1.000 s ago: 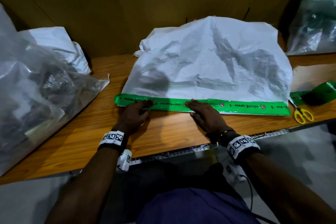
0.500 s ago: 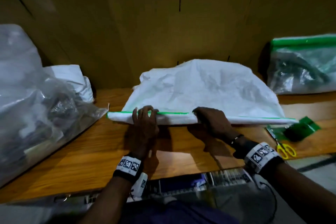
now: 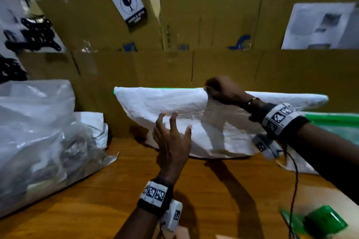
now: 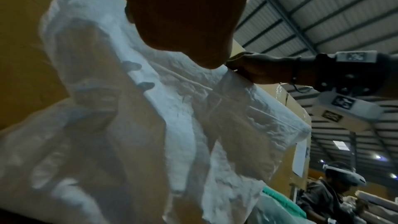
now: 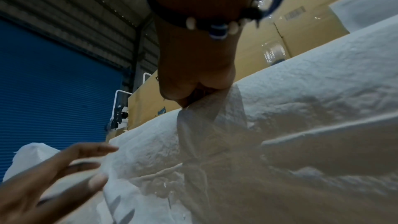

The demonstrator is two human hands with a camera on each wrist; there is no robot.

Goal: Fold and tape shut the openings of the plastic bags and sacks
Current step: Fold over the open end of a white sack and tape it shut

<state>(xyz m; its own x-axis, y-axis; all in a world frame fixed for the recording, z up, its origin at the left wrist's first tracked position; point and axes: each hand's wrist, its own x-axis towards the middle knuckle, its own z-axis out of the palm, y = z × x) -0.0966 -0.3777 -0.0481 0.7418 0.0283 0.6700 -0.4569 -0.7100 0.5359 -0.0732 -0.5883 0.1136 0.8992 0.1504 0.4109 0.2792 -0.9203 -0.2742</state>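
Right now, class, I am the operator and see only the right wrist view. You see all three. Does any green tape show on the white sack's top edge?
Observer: Yes. In the head view a thin green strip runs along the top edge of the white sack, left of the gripping right hand.
Operator: Where is the tape?
Observer: The green tape roll lies on the wooden table, towards its near right side.
Operator: Anything right of the sack?
Observer: A clear bag with a green band, behind the right forearm.
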